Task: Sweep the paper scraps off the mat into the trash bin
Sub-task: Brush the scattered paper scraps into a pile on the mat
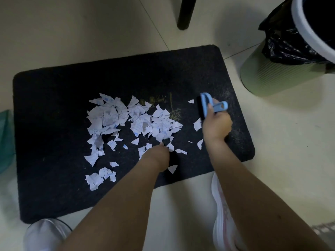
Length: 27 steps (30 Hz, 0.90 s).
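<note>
A black mat (54,109) lies on the pale tiled floor. Several white paper scraps (126,120) with blue grid lines are piled at its middle, and more lie scattered toward its near edge. My right hand (216,125) grips a light blue hand brush (206,105) over the right part of the mat, bristles facing the pile. My left hand (156,156) rests on the mat at the pile's near side; its fingers are mostly hidden from here. The green trash bin (268,73), with a white rim and black liner, stands off the mat at the upper right.
Some dry plant bits (174,109) lie on the mat beside the pile. A dark furniture leg (186,13) stands behind the mat. My white shoes (223,211) are at the mat's near edge. A green object (5,138) shows at the left edge.
</note>
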{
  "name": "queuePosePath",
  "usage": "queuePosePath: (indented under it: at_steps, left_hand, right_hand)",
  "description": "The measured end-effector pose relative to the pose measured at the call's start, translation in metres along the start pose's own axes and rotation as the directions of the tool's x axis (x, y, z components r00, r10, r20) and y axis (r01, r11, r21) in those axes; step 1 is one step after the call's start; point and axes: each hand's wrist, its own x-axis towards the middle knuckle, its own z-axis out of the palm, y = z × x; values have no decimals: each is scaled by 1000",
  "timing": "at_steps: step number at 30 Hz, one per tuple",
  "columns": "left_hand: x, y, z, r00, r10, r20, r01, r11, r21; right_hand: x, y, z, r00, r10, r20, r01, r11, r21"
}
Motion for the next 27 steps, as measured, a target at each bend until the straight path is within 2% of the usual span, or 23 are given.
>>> queuePosePath:
  at_steps: [2,4,6,8,11,14,18,20,24,27]
  left_hand:
    - [-1,-3,-2,1000,-8,-20,7,1000,-10]
    - [0,-3,-2,999,-15,-30,15,1000,-2]
    - [0,-1,-1,1000,-24,-16,24,1000,15]
    - [1,1,-1,999,-35,-1,35,999,22]
    - [1,2,-2,999,-40,7,39,999,24]
    - [0,2,-3,999,-35,1,35,999,36]
    - [2,4,-2,999,-47,-25,48,998,48]
    - [5,5,0,997,-64,-33,66,996,54]
    - [3,10,2,996,-91,-17,92,993,78]
    - [0,10,2,997,-83,-3,83,992,96]
  right_hand:
    - [7,12,-5,996,73,-54,-75,996,-43]
    - [-3,18,3,996,91,-9,-92,989,-118]
    - [-24,13,19,994,56,95,-41,988,-148]
    - [-44,6,31,978,-11,208,31,995,-93]
    - [-56,1,31,956,-98,277,113,993,-40]
    - [-47,5,11,974,-127,190,130,992,-1]
    - [-11,25,-26,999,-4,-33,2,997,-77]
    - [1,33,-39,998,28,-50,-35,991,-132]
    - [-12,34,-24,994,66,82,-45,970,-238]
    - [-39,18,4,977,78,197,-33,974,-223]
